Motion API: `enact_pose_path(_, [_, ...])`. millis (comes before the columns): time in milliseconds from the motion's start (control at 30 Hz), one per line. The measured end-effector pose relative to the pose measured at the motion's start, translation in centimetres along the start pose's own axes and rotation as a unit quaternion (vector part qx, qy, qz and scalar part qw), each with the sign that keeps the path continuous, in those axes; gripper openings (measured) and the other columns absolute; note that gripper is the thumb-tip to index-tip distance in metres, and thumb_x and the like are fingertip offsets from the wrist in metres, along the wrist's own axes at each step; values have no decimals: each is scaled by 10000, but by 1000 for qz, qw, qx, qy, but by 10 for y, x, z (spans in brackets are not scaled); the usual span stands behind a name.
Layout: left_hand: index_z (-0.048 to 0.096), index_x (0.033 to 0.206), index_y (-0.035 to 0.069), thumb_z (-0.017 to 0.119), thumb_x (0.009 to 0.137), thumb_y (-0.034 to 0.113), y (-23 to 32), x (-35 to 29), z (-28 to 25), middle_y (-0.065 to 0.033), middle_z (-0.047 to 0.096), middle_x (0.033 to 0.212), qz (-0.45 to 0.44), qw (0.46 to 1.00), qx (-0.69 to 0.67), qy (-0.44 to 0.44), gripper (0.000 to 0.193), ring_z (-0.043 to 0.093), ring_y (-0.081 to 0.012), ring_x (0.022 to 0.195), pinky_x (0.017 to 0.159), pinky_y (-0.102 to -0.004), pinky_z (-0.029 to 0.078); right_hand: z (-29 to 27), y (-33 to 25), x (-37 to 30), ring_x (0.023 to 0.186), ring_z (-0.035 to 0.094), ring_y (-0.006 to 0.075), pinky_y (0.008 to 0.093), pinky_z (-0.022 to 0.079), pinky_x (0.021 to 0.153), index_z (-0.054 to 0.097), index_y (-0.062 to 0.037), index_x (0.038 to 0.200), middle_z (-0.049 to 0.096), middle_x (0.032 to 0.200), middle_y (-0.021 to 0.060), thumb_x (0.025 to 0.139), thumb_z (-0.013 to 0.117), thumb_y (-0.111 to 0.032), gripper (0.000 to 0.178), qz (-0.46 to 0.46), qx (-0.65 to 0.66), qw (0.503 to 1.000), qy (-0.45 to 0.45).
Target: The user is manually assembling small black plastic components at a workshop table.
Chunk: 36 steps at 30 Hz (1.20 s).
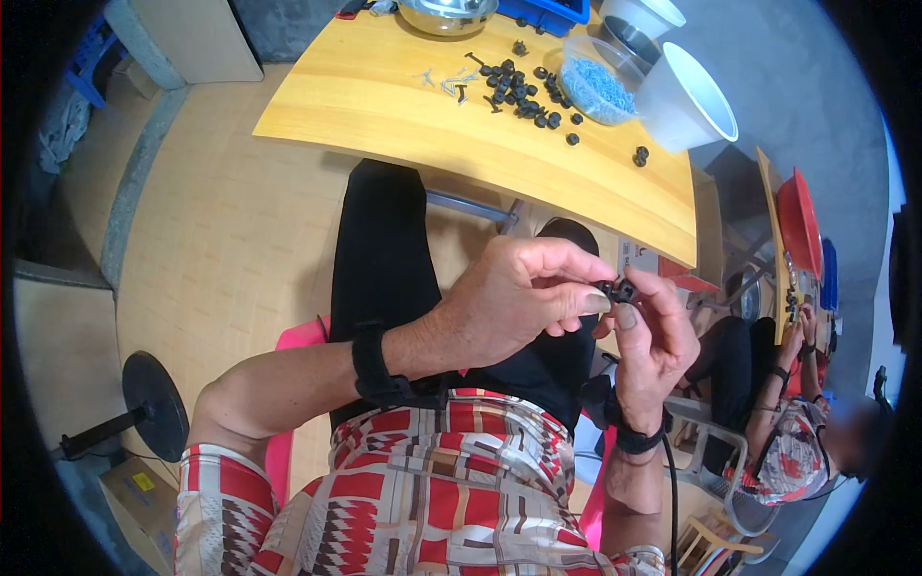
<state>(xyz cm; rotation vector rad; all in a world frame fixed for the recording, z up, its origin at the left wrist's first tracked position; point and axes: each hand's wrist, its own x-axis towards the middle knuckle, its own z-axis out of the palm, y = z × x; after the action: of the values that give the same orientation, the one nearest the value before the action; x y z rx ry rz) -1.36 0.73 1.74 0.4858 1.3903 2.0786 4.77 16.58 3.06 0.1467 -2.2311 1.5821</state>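
Observation:
Above my lap, my left hand (523, 293) and my right hand (653, 336) meet, fingertips pinched together. Between them is a small black plastic piece (624, 289), gripped from both sides; the fingers cover much of it, so its exact shape is hidden. On the yellow wooden table (375, 86) beyond my hands lies a loose pile of small black knob-like parts (519, 94). Several small grey pieces (449, 86) lie left of that pile. To its right stands a clear bowl (567, 62) filled with small light-blue pieces (597, 88).
A white bucket (684, 96) leans at the table's right end. At the far edge are a metal bowl (447, 17) and a blue basket (547, 13). Another person (783, 451) works at a table on the right, beside a red basin (800, 226). A black round-based stand (154, 408) is at left.

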Motion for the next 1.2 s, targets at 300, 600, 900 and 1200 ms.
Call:
enact_pose_path(300, [582, 1029, -14, 601, 813, 53, 0, 1, 0, -60, 611, 859, 17, 1000, -1, -1, 227, 569, -69, 688, 580, -185, 470, -6, 4, 2, 614, 506, 106, 210, 411, 533, 605, 19, 975, 529, 726, 50, 769, 640, -84, 233, -23, -76, 997, 2])
enact_pose_path(600, [575, 1059, -19, 571, 837, 65, 9, -4, 1, -64, 611, 871, 31, 999, 43, -11, 237, 573, -70, 718, 640, -189, 482, -6, -5, 3, 603, 520, 150, 241, 414, 548, 622, 21, 949, 544, 682, 73, 756, 656, -121, 242, -102, -156, 982, -4])
enact_pose_path(900, [608, 1010, -4, 597, 803, 26, 14, -7, 4, -68, 628, 895, 98, 985, 141, 8, 209, 583, -85, 805, 697, -195, 477, -7, -7, 2, 596, 537, 163, 255, 421, 533, 623, 23, 966, 560, 696, 96, 751, 668, -140, 273, -144, -183, 973, -5])
enact_pose_path(1200, [618, 990, 7, 601, 789, 3, 15, -9, 5, -73, 623, 876, 153, 969, 194, 11, 201, 581, -93, 756, 639, -202, 468, -6, -8, 5, 587, 529, 164, 259, 417, 526, 615, 37, 981, 566, 723, 112, 770, 652, -149, 283, -188, -176, 966, -13])
